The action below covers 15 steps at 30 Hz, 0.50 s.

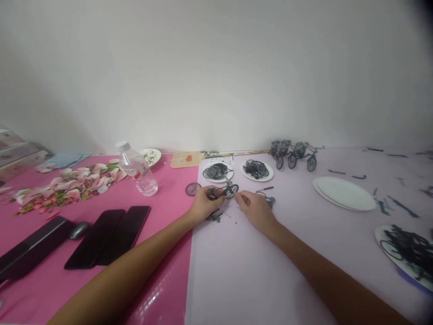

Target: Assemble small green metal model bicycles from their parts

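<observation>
My left hand (204, 203) pinches a small dark green model bicycle (221, 191) by its frame, thumb and fingers closed around it. A spoked wheel sits at the bicycle's right end. Close beside that wheel, my right hand (254, 205) has its fingers pressed together; what they hold, if anything, is too small to make out. A loose spoked wheel (193, 189) lies just left of my left hand. Small dark parts (214, 217) rest beneath my hands, and more lie partly hidden behind my right hand.
Plates of wheels (218, 171) and black parts (256, 169) stand behind my hands. Assembled model bicycles (293, 153) stand by the wall. White plates (348, 193) and a heaped plate (407, 255) are rightward. Left are a bottle (137, 169), phones (111, 237) and artificial petals (72, 183).
</observation>
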### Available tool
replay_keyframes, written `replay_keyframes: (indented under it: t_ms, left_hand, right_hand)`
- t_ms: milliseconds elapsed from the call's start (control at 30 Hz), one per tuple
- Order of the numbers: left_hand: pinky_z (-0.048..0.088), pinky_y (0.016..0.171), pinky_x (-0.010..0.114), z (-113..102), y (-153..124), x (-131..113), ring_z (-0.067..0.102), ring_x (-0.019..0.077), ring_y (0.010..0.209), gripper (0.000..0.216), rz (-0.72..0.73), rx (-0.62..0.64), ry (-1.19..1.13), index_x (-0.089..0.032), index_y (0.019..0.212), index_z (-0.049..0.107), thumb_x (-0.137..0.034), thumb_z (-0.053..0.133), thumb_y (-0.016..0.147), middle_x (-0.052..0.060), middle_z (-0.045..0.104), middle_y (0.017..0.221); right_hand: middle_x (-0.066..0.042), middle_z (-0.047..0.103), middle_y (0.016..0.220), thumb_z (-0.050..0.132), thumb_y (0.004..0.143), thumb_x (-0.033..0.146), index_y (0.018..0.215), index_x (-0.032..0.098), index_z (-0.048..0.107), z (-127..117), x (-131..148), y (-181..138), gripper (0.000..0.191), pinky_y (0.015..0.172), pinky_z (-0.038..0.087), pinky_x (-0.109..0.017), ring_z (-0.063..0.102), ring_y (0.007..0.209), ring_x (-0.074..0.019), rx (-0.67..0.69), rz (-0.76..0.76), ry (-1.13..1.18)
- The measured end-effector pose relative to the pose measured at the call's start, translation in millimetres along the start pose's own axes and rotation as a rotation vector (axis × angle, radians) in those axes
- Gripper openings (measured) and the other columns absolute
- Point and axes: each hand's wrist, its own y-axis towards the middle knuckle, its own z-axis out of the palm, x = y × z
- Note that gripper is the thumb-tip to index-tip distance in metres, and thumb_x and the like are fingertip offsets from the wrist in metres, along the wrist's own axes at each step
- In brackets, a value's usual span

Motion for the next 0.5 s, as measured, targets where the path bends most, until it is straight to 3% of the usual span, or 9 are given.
replay_keyframes:
  t_ms: [233, 500]
  left_hand:
    - [0.057, 0.069, 0.03, -0.3, 1.6, 4.2, 0.072, 0.0193, 0.079, 0.029, 0.018, 0.003, -0.012, -0.012, 0.094, 0.077, -0.035, 0.084, 0.076, 0.011, 0.08, 0.096]
    - [0.057, 0.067, 0.03, 0.6, 0.4, -0.5, 0.071, 0.0186, 0.076, 0.028, -0.001, -0.01, -0.019, -0.012, 0.092, 0.077, -0.034, 0.084, 0.075, 0.01, 0.079, 0.093]
  right_hand:
    - [0.001, 0.067, 0.063, 0.067, 0.089, 0.041, 0.083, 0.023, 0.069, 2.3, -0.5, -0.9, 0.019, 0.06, 0.04, -0.028, 0.059, 0.058, -0.0169, -0.044, 0.029, 0.013]
    - [-0.001, 0.06, 0.055, 0.05, 0.1, 0.045, 0.059, 0.022, 0.056, -1.5, 1.3, 0.0, 0.047, 0.057, 0.035, -0.029, 0.05, 0.053, -0.0152, 0.013, -0.012, -0.019]
